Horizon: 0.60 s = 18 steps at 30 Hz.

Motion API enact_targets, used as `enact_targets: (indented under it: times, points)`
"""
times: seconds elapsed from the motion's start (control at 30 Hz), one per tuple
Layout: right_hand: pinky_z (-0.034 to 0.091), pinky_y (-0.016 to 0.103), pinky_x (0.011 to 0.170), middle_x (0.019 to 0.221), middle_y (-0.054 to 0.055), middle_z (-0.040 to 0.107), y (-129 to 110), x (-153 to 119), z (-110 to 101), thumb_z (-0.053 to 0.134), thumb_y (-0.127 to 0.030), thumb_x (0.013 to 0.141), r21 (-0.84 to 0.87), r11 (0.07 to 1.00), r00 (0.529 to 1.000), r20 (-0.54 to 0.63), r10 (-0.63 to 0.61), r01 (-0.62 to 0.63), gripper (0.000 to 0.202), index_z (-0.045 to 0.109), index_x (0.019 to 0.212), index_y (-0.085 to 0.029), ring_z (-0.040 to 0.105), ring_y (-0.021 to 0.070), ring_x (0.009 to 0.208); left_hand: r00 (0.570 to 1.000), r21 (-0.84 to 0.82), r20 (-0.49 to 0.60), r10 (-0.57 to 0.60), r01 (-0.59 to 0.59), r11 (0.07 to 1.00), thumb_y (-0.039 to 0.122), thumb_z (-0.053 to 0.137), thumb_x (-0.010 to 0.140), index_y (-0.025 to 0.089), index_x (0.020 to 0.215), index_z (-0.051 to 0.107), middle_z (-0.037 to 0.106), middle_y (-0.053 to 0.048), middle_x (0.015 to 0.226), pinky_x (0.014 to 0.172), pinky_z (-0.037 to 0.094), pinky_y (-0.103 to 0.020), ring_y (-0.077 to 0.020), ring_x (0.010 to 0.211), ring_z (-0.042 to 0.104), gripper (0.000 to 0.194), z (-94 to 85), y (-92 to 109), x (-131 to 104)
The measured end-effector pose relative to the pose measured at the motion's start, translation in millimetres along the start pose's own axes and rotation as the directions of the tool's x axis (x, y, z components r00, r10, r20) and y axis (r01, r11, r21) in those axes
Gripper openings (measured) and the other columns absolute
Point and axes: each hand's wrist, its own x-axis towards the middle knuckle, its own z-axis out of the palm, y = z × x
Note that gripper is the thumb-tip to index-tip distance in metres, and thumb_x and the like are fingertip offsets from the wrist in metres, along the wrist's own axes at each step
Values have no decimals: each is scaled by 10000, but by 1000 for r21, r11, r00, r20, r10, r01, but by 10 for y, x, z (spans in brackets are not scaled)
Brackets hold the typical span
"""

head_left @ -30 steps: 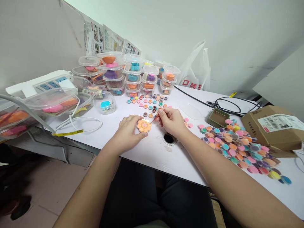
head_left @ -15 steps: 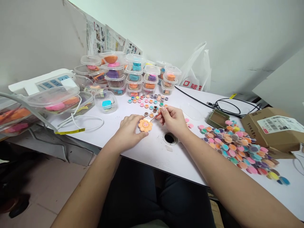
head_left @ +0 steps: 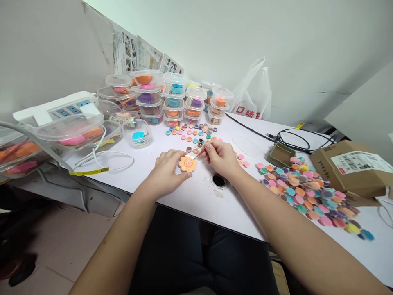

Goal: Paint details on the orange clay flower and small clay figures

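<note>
An orange flower-shaped piece (head_left: 187, 164) with a pink centre lies near the front of the white table (head_left: 190, 196). My left hand (head_left: 168, 170) grips its left edge between thumb and fingers. In my right hand (head_left: 221, 157) a thin red paintbrush (head_left: 201, 153) is pinched, its tip at the flower's upper right edge; whether it touches cannot be made out. Just beyond the hands stand strips of small paint pots (head_left: 198, 131) in many colours, with a dark brown pot (head_left: 200, 143) near the brush.
Stacked clear plastic tubs (head_left: 173, 100) with coloured pieces line the back left. A power strip (head_left: 61, 107) and white cable lie left. On the right are heaped paint pots (head_left: 307, 192), a cardboard box (head_left: 353, 168), an olive tray (head_left: 281, 155) and a round table hole (head_left: 219, 180).
My right hand has shifted slightly down with the brush, whose tip stays by the flower's upper right edge. The left hand and the flower hold nearly still.
</note>
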Motion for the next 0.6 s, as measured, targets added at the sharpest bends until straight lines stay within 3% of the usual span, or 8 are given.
enact_targets:
  times: [0.1, 0.2, 0.3, 0.4, 0.5, 0.6]
  points:
    - [496, 297, 574, 748, 58, 740, -5, 29, -30, 533, -689, 926, -22, 1000, 997, -81, -20, 18, 517, 670, 853, -196, 627, 155, 590, 1000, 23, 19, 13, -13, 1000, 423, 638, 863, 246, 1356, 542, 463, -51, 1574, 1168, 338, -494, -317, 1389, 432, 533, -14, 18, 19]
    - [497, 299, 619, 767, 57, 746, -39, 73, -41, 524, -585, 974, -109, 992, 989, -126, -81, 67, 434, 665, 842, -197, 655, 167, 643, 994, 63, 103, 32, -39, 997, 422, 625, 848, 274, 1371, 539, 329, -6, 1678, 1179, 316, -548, -355, 1445, 379, 549, -59, 36, 78]
    - [492, 309, 699, 791, 54, 757, -71, 114, -9, 493, -416, 1012, -289, 949, 985, -78, -151, 123, 326, 660, 832, -201, 679, 181, 718, 979, 74, 199, 48, -64, 995, 439, 617, 839, 287, 1346, 559, 313, 7, 1690, 1185, 300, -579, -362, 1477, 347, 532, -115, 42, 127]
    - [459, 311, 713, 785, 52, 747, -79, 146, 51, 470, -299, 1004, -470, 867, 982, -1, -191, 168, 272, 646, 821, -204, 662, 185, 716, 975, 76, 216, 59, -77, 994, 431, 608, 840, 281, 1317, 576, 314, 6, 1692, 1181, 303, -586, -361, 1480, 344, 501, -139, 46, 131]
    - [419, 306, 675, 755, 53, 717, -86, 164, 101, 455, -283, 1003, -573, 790, 972, 55, -226, 217, 277, 624, 798, -203, 623, 182, 678, 979, 85, 196, 64, -82, 993, 413, 594, 845, 274, 1318, 571, 323, 13, 1688, 1169, 313, -590, -363, 1462, 363, 493, -128, 52, 111]
    - [417, 295, 668, 748, 46, 713, -118, 160, 113, 448, -293, 1012, -555, 792, 964, 80, -253, 253, 285, 608, 791, -207, 622, 174, 670, 979, 89, 194, 68, -86, 992, 414, 587, 850, 268, 1325, 562, 320, 19, 1689, 1163, 316, -592, -364, 1452, 369, 498, -113, 52, 95]
